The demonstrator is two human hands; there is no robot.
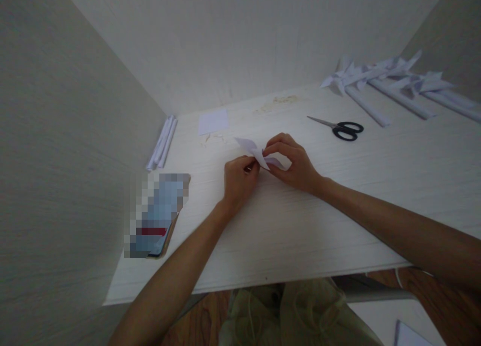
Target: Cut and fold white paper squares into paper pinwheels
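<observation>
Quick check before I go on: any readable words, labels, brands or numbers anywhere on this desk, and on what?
No readable text in this view.
Phone at the desk's left edge: screen pixelated, nothing legible.
Black-handled scissors: no brand mark visible.
Folded white paper piece held by left hand and right hand: blank.
Small white paper square, rolled white paper sticks and white paper pinwheels: blank.

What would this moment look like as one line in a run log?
left hand: pinching folded paper | right hand: pinching same paper | scissors: lying apart on table | paper rolls: by left wall
</observation>
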